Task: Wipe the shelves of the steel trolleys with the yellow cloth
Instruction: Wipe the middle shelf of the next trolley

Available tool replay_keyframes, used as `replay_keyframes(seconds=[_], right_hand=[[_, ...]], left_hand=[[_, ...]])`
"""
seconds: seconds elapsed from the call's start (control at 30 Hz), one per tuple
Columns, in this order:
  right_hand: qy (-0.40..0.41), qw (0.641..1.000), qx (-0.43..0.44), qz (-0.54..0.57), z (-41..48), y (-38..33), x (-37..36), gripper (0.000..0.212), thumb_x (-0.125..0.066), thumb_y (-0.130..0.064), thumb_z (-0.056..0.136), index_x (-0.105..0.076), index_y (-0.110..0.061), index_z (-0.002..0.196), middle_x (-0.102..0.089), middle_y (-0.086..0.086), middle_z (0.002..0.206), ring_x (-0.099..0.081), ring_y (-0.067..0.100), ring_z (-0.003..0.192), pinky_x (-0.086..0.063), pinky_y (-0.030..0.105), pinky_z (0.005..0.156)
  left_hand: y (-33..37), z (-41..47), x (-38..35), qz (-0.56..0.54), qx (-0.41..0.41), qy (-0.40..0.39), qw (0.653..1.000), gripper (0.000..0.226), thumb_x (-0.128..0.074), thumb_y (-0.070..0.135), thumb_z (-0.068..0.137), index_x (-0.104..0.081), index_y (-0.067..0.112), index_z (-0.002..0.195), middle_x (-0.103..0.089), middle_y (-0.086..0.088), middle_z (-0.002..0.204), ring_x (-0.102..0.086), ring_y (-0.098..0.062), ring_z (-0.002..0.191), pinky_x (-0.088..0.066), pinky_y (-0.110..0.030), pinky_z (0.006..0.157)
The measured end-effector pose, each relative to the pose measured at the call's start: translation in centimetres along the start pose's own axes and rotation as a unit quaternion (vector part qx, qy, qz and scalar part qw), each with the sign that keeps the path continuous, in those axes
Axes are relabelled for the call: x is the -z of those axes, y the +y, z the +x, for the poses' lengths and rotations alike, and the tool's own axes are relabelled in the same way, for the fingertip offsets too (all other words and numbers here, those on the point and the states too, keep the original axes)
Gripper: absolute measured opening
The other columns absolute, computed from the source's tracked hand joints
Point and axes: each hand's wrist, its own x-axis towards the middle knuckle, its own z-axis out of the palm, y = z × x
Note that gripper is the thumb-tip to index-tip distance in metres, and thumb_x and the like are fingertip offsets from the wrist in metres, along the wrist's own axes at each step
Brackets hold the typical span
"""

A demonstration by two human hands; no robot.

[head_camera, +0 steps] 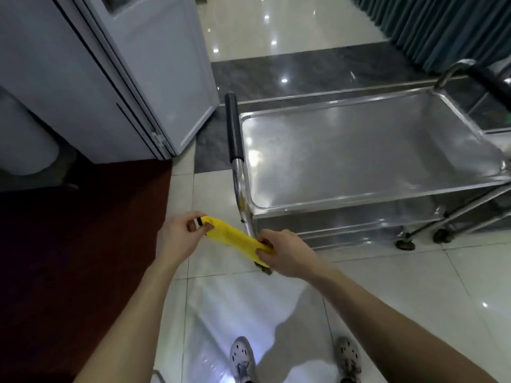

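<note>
Floor [387, 286] first: pale glossy tiles with a dark stone band across the doorway and a dark red mat at your left. One grey door [154, 64] stands swung open beside it.

Two steel trolleys are in view. The near trolley [367, 150] sits just ahead and to your right, its padded handle [233, 128] turned toward you, likely parked so you can reach across it. You can see three shelves on it: the bare top tray and two lower ones, partly hidden. Only a handle and a corner of the second trolley [486, 87] show at the far right, touching or just beside the first; I cannot tell which.

One yellow cloth [235, 239] is stretched between your two hands, in the air well short of any shelf. Your left hand [179, 233] pinches one end between thumb and fingertips; your right hand [284, 252] is curled closed around the other. I judge you are folding or straightening it into a pad, so wiping has not begun.
</note>
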Motion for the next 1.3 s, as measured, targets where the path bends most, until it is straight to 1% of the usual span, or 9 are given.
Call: replay_keyframes(seconds=[0.23,0.47,0.6,0.73,0.87,0.97,1.07,1.17,1.3], right_hand=[[-0.01,0.999,-0.022,0.042,6.4,-7.8,-4.6,0.027,-0.067,-0.054,0.097,-0.073,-0.029,0.107,-0.077,-0.013,0.097,-0.072,0.002,0.084,-0.06,0.032,0.081],[0.054,0.998,0.011,-0.018,17.0,-12.9,-4.3,0.04,-0.068,-0.044,0.1,-0.066,-0.023,0.135,-0.069,-0.002,0.132,-0.07,0.014,0.109,-0.056,0.034,0.093],[0.107,0.994,0.027,-0.024,25.3,-14.9,-2.2,0.042,-0.067,-0.033,0.101,-0.062,-0.018,0.141,-0.059,0.002,0.143,-0.063,0.026,0.124,-0.051,0.041,0.104],[0.124,0.991,0.036,-0.037,34.7,-15.0,-0.4,0.074,-0.077,-0.039,0.094,-0.045,-0.02,0.157,-0.041,0.0,0.165,-0.04,0.022,0.151,-0.038,0.036,0.12],[0.062,0.993,0.051,-0.092,43.6,-14.9,2.3,0.111,-0.083,-0.053,0.086,-0.015,-0.031,0.171,-0.003,-0.011,0.18,0.005,0.012,0.165,-0.001,0.045,0.13],[0.017,0.996,0.035,-0.076,48.5,-15.4,4.7,0.091,-0.079,-0.052,0.091,-0.03,-0.038,0.166,-0.024,-0.009,0.176,-0.005,0.014,0.165,0.005,0.056,0.129],[0.058,0.998,-0.003,-0.027,52.3,-15.5,7.8,0.032,-0.075,-0.044,0.096,-0.07,-0.036,0.126,-0.071,-0.005,0.124,-0.06,0.019,0.123,-0.031,0.056,0.122],[0.163,0.985,-0.015,-0.045,55.3,-15.1,10.5,0.021,-0.077,-0.043,0.092,-0.073,-0.025,0.1,-0.064,-0.002,0.094,-0.058,0.018,0.091,-0.044,0.038,0.088],[0.243,0.966,-0.029,-0.087,59.2,-13.5,13.3,0.028,-0.078,-0.037,0.087,-0.073,-0.02,0.11,-0.06,-0.002,0.111,-0.055,0.017,0.105,-0.04,0.036,0.101]], left_hand=[[-3.9,6.1,8.6,-0.055,-0.098,-0.089,0.99,0.033,-0.079,0.001,0.081,-0.074,0.027,0.101,-0.08,0.004,0.087,-0.08,-0.013,0.079,-0.067,-0.046,0.077],[-6.4,13.2,13.1,0.018,-0.177,-0.144,0.973,0.021,-0.076,0.023,0.077,-0.07,0.036,0.092,-0.068,0.011,0.074,-0.062,-0.005,0.064,-0.054,-0.028,0.067],[-7.7,20.1,14.8,0.072,-0.205,-0.142,0.966,0.021,-0.085,0.041,0.081,-0.066,0.034,0.089,-0.06,0.006,0.066,-0.051,-0.009,0.057,-0.052,-0.033,0.061],[-8.4,28.8,15.4,0.112,-0.228,-0.178,0.951,0.027,-0.078,0.026,0.084,-0.057,0.036,0.098,-0.062,0.004,0.078,-0.056,-0.011,0.065,-0.055,-0.042,0.061],[-7.1,37.1,16.4,0.11,-0.258,-0.238,0.93,0.045,-0.079,0.029,0.088,-0.048,0.044,0.117,-0.071,0.01,0.099,-0.069,-0.009,0.085,-0.059,-0.036,0.073],[-5.4,42.9,17.2,0.118,-0.285,-0.238,0.921,0.045,-0.079,0.029,0.087,-0.048,0.042,0.117,-0.074,0.009,0.11,-0.071,-0.02,0.097,-0.061,-0.045,0.082],[-4.3,49.1,17.5,0.074,-0.287,-0.235,0.926,0.041,-0.078,0.026,0.088,-0.045,0.041,0.109,-0.071,0.01,0.097,-0.069,-0.018,0.087,-0.061,-0.047,0.078],[-3.5,55.5,16.8,0.027,-0.277,-0.242,0.93,0.047,-0.08,0.022,0.083,-0.045,0.043,0.106,-0.073,0.014,0.095,-0.067,-0.006,0.084,-0.057,-0.035,0.075],[-2.0,63.4,13.8,-0.044,-0.29,-0.277,0.915,0.051,-0.083,0.011,0.079,-0.053,0.042,0.107,-0.076,0.011,0.1,-0.073,-0.008,0.094,-0.061,-0.038,0.086]])
